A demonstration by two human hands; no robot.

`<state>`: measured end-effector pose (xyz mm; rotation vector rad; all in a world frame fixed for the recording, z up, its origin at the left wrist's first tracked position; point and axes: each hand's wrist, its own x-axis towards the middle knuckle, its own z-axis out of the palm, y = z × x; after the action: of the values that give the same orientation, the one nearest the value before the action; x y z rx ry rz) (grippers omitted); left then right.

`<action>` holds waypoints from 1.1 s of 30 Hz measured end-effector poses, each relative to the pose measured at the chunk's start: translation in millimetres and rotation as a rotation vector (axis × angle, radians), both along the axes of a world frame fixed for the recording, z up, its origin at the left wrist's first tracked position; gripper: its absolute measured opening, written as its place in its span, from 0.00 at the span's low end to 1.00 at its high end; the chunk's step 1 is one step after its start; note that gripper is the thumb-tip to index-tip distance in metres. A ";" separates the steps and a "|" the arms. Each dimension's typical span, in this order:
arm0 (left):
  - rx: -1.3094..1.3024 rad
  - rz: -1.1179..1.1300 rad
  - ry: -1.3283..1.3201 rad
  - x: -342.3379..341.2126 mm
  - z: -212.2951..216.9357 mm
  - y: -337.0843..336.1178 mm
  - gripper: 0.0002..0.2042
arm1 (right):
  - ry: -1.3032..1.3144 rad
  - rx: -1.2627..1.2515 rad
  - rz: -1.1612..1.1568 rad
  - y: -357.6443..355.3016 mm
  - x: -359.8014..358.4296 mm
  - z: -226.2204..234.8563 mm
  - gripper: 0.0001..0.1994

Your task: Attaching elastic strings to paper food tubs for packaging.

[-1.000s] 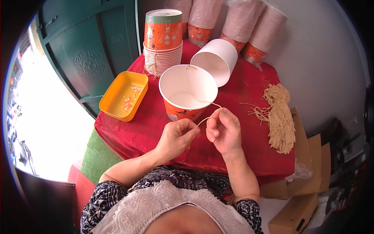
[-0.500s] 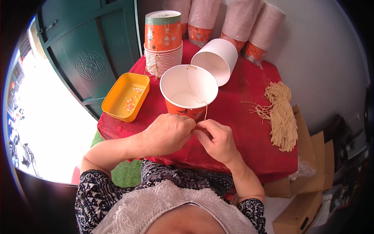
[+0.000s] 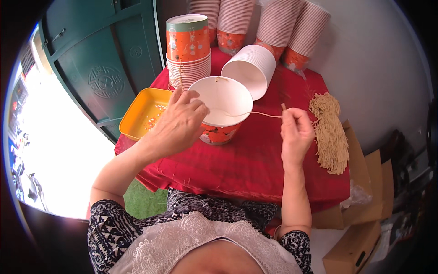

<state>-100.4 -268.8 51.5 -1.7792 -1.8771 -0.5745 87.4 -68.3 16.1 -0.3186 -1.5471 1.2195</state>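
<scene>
A white-lined orange paper bucket (image 3: pixel 220 135) stands upright at the middle of the table, its mouth toward me. My left hand (image 3: pixel 179 119) is at the bucket's left rim, fingers apart and slightly bent, with nothing seen in them. Out to the right, my right hand (image 3: pixel 296 132) pinches a thin beige cord (image 3: pixel 266 114) between thumb and fingers. The cord runs taut from there over the bucket's right rim and inside. A short brown tip (image 3: pixel 283 107) sticks up above the right fingertips. Another bit of cord shows at the far rim.
A yellow plastic tray (image 3: pixel 127 119) with small orange and white bits sits left. Behind stand a stack of buckets (image 3: pixel 188 45) and a stack lying sideways (image 3: pixel 261 68). Wrapped stacks (image 3: pixel 278 29) lean on the wall. A beige cord bundle (image 3: pixel 333 137) lies right, cardboard boxes (image 3: pixel 351 249) below.
My hands have come apart from in front of the bucket. The left let go and moved up-left to the rim; the right drew the cord out rightward.
</scene>
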 end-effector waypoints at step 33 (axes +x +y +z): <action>-0.618 -0.342 -0.590 1.7 22.6 46.4 0.13 | -0.209 0.633 -0.121 -57.2 -11.7 -32.4 0.08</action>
<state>-98.7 -222.3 74.2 -2.5802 -2.3273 -0.7603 75.7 -125.5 -16.3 -0.1190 -1.9721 0.5671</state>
